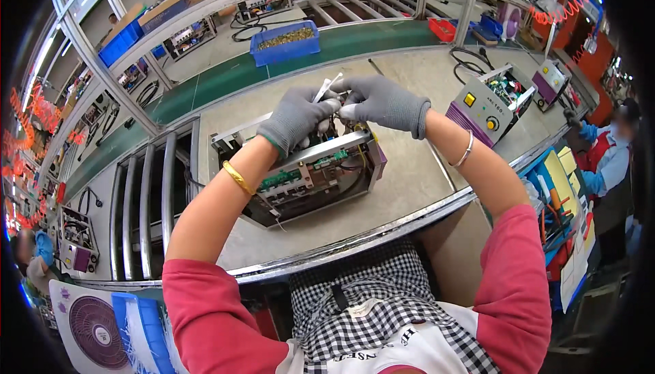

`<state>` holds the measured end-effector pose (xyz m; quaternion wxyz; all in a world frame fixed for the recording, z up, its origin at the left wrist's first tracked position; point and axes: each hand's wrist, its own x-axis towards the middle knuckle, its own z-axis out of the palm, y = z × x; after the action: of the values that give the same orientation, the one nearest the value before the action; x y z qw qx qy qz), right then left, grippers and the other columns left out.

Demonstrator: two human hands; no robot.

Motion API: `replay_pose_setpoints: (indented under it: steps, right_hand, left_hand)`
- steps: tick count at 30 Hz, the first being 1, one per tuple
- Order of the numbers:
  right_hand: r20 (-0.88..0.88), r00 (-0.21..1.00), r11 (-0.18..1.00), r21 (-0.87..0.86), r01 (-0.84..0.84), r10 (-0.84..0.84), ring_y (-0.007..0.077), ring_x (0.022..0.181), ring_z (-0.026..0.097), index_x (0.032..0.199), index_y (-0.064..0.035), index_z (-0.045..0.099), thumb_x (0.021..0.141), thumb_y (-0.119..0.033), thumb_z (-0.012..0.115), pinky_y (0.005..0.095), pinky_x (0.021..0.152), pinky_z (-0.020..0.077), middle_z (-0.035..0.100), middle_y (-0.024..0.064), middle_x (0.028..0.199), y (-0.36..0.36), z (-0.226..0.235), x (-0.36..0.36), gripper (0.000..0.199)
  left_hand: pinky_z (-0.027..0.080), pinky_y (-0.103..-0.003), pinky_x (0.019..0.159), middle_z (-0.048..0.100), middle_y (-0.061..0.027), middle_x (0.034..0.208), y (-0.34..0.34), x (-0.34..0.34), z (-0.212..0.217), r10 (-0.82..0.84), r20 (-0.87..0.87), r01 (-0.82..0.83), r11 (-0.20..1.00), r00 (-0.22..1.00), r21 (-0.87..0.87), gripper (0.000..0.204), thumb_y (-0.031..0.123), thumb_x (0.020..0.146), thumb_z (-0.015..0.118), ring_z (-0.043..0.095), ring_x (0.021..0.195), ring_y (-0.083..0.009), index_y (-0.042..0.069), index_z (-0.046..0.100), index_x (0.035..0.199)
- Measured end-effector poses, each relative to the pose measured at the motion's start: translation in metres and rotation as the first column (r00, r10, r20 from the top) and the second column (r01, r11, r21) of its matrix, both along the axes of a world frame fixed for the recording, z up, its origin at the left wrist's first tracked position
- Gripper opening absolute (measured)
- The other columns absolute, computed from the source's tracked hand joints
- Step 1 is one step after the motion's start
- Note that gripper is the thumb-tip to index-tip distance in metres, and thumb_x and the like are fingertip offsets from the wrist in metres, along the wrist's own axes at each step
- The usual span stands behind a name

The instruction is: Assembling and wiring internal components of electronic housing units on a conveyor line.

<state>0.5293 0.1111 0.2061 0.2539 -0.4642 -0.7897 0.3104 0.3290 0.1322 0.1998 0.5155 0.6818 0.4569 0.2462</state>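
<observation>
An opened welding machine, its green circuit boards and wiring exposed, stands on the workbench in front of me. Both my hands wear grey gloves and meet above its far edge. My left hand is closed, fingers pinched at the lower end of a thin white strip that sticks up between the hands. Close against it, my right hand is also closed, its thumb and fingers bent over the wires at the machine's top. What lies inside the right fingers is hidden.
Another welding machine with a grey panel stands to the right. Beyond the bench, a blue bin of small brass-coloured parts sits on a green belt. Metal rollers lie left; tools fill a blue tray at right. A co-worker is far right.
</observation>
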Motion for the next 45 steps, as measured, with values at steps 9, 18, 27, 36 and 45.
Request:
replay_pose_setpoints:
  steps: [9, 18, 27, 36, 45]
  right_hand:
    - [-0.09, 0.992, 0.995, 0.04, 0.087, -0.083, 0.0172, 0.078, 0.065, 0.12, 0.0001, 0.063, 0.083, -0.018, 0.067, 0.0308, 0.073, 0.052, 0.069, 0.0114, 0.086, 0.002, -0.016, 0.002, 0.041]
    - [-0.109, 0.937, 0.866, 0.359, 0.349, -0.332, 0.0334, 0.083, 0.068, 0.097, -0.0086, 0.072, 0.08, -0.04, 0.07, 0.0417, 0.076, 0.0519, 0.07, 0.0161, 0.087, -0.021, -0.026, -0.004, 0.036]
    - [0.215, 0.765, 0.67, 0.657, 0.347, -0.607, 0.0314, 0.079, 0.068, 0.085, -0.0149, 0.07, 0.075, -0.018, 0.069, 0.0438, 0.069, 0.0514, 0.068, 0.0101, 0.079, -0.025, -0.028, -0.019, 0.01]
    - [-0.227, 0.838, 0.759, 0.356, 0.545, -0.496, 0.0275, 0.081, 0.069, 0.084, -0.0159, 0.076, 0.074, -0.018, 0.07, 0.039, 0.074, 0.0531, 0.071, 0.0082, 0.082, -0.019, -0.023, -0.015, 0.011]
    - [-0.36, 0.843, 0.887, 0.078, 0.454, -0.4, 0.0224, 0.079, 0.071, 0.09, -0.0082, 0.078, 0.073, -0.012, 0.071, 0.0343, 0.073, 0.0549, 0.074, 0.011, 0.083, -0.03, -0.018, -0.015, 0.019]
  left_hand:
    - [0.036, -0.024, 0.043, 0.059, 0.0023, 0.062, 0.002, -0.001, -0.012, -0.028, 0.03, 0.026, 0.997, 0.999, 0.069, 0.017, 0.018, 0.092, 0.064, 0.049, 0.048, -0.0041, 0.006, 0.071, 0.101]
    - [0.043, -0.032, 0.051, 0.058, -0.0047, 0.058, -0.001, 0.007, -0.017, 0.03, -0.195, 0.071, 0.871, 0.98, 0.486, 0.026, 0.026, 0.09, 0.064, 0.054, 0.052, -0.0114, 0.001, 0.071, 0.091]
    - [0.032, -0.023, 0.045, 0.049, 0.0076, 0.06, 0.002, 0.016, -0.012, -0.17, -0.128, 0.205, 0.914, 0.977, 0.351, 0.022, 0.021, 0.094, 0.066, 0.042, 0.049, -0.0033, 0.005, 0.064, 0.079]
    - [0.034, -0.025, 0.043, 0.052, 0.0025, 0.057, 0.001, 0.007, 0.004, -0.413, -0.23, 0.471, 0.804, 0.881, 0.363, 0.025, 0.021, 0.097, 0.058, 0.046, 0.046, -0.0056, 0.0, 0.065, 0.086]
    - [0.047, -0.044, 0.064, 0.068, -0.0186, 0.081, 0.018, 0.01, -0.016, 0.125, -0.636, 0.503, 0.506, 0.762, 0.701, 0.035, 0.032, 0.092, 0.063, 0.065, 0.071, -0.0322, -0.002, 0.067, 0.091]
